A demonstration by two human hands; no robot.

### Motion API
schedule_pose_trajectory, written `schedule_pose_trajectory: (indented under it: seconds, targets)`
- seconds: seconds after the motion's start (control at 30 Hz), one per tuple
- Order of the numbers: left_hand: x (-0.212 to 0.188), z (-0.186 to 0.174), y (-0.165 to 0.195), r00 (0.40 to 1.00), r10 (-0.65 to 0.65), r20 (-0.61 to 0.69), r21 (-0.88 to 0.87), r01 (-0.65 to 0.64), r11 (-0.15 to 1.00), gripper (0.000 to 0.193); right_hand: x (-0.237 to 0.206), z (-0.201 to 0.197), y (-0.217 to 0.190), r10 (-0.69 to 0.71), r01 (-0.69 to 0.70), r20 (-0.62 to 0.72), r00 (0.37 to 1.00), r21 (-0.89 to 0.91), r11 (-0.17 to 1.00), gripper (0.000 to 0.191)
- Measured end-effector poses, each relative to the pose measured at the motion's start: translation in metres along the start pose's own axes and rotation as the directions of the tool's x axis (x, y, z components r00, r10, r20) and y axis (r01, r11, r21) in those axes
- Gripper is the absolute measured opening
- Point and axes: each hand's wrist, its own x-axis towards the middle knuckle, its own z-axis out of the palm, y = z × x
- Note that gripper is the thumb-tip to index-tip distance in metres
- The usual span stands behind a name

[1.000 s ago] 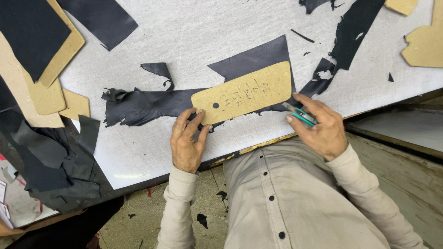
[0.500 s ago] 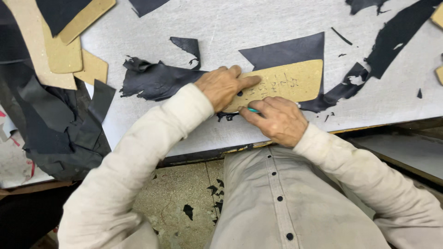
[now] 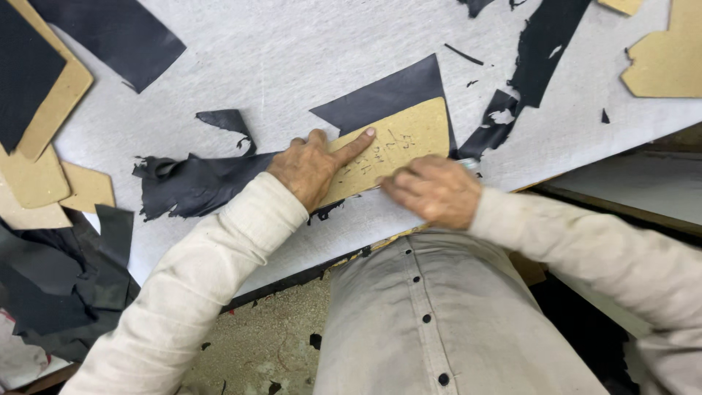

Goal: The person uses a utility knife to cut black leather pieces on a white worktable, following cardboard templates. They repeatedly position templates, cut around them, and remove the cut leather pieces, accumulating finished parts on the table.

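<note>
Head view. White cutting bench (image 3: 292,51), near edge: tan cardboard pattern piece with handwriting (image 3: 387,150), lying on a dark leather sheet (image 3: 205,183). Left hand (image 3: 311,164): flat on the pattern's left end, fingers spread, forefinger stretched along it, pressing it down. Right hand (image 3: 431,190): curled at the pattern's near edge; what it pinches cannot be told, blurred. Step judged: tracing or cutting along the pattern's near edge. Next move calls for firm downward pressure so the pattern does not slip. Far-left corner: further tan cardboard patterns (image 3: 44,175), dark leather offcuts (image 3: 110,36).
</note>
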Motion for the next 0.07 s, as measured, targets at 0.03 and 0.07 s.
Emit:
schedule_pose_trajectory:
  seconds: [0.03, 0.07]
  targets:
    - [0.000, 0.005, 0.000, 1.000, 0.005, -0.027, 0.012, -0.004, 1.000, 0.086, -0.020, -0.011, 0.020, 0.016, -0.017, 0.047, 0.999, 0.005, 1.000, 0.022]
    - [0.000, 0.011, -0.001, 0.998, 0.005, -0.056, 0.024, -0.004, 1.000, 0.087, -0.025, -0.008, 0.039, 0.017, -0.017, 0.047, 0.999, 0.003, 1.000, 0.022]
